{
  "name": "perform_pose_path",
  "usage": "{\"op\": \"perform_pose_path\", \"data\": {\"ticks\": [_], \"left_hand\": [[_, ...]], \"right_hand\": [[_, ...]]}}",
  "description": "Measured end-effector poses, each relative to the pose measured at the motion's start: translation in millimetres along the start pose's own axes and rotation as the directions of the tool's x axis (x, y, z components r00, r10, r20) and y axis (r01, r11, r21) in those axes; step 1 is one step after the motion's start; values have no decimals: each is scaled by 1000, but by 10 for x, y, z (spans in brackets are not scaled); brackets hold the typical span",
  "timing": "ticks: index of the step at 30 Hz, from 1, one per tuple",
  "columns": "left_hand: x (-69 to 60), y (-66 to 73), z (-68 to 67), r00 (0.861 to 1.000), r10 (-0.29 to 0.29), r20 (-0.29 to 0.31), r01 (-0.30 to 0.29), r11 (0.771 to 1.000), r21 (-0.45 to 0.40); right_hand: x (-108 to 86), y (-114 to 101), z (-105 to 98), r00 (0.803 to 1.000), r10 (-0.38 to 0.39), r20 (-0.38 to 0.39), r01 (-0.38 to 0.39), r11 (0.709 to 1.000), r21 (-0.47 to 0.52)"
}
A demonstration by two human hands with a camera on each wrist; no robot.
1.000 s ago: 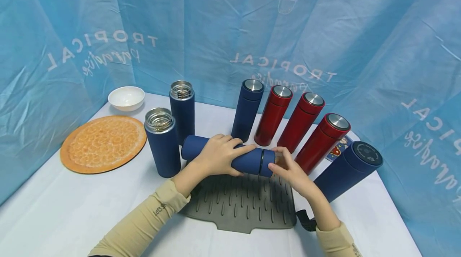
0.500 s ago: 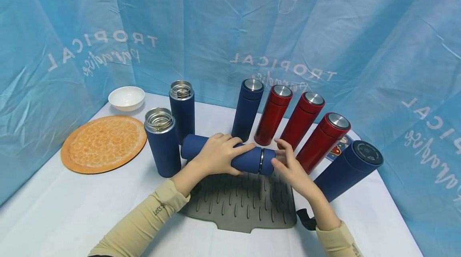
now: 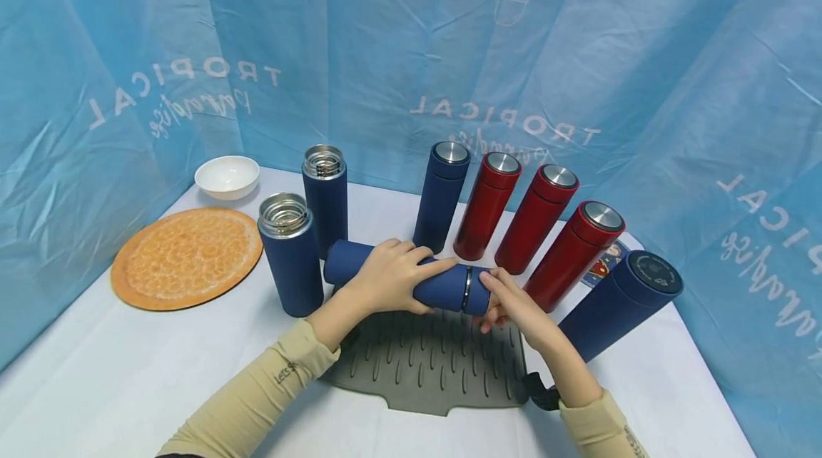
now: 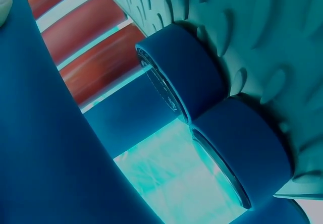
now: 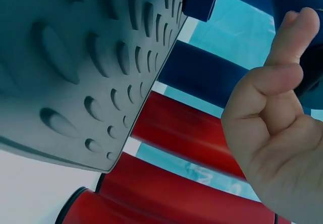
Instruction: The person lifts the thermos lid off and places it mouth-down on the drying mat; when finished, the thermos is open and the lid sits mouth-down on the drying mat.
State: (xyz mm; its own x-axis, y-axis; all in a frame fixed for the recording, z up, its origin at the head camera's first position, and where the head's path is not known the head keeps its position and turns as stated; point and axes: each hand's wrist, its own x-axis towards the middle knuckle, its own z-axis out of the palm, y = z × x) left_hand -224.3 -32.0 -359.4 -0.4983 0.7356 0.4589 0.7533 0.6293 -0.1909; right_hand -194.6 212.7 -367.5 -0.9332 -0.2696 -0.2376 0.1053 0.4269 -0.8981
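A blue thermos flask point(image 3: 443, 292) is held on its side above a grey ribbed mat point(image 3: 424, 372). My left hand point(image 3: 388, 276) grips it round the middle of the body. At the right end, my right hand point(image 3: 521, 307) grips the blue lid point(image 3: 476, 295), with its other fingers curled below. A shiny ring shows between lid and body. In the left wrist view, two loose blue lids point(image 4: 184, 72) rest on the mat; the held flask hides them from the head camera. Left of the flask stand two blue flasks point(image 3: 292, 265) without lids, their steel necks bare.
Behind and to the right stand several lidded flasks: a blue one point(image 3: 439, 197), red ones point(image 3: 484, 208) and another blue one point(image 3: 610, 308) at the near right. A white bowl point(image 3: 227, 177) and a round orange placemat point(image 3: 186, 258) lie at the left. A blue curtain point(image 3: 385, 51) encloses the table.
The right hand loosened its fingers off the lid, then turned and took hold of the lid again, thumb side over the top. The left hand and flask have stayed almost still.
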Motion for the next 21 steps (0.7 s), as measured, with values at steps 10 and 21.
{"op": "perform_pose_path", "data": {"ticks": [10,21], "left_hand": [[-9,-10,16,1000,-7,7,7,1000,-7],[-6,-14,23,1000,8,-19,-8,1000,6]], "right_hand": [[-36,48,-35,991,-131,39,132,991,-13],[-38,-4,-43,997,-64,32,64,998,-3]]}}
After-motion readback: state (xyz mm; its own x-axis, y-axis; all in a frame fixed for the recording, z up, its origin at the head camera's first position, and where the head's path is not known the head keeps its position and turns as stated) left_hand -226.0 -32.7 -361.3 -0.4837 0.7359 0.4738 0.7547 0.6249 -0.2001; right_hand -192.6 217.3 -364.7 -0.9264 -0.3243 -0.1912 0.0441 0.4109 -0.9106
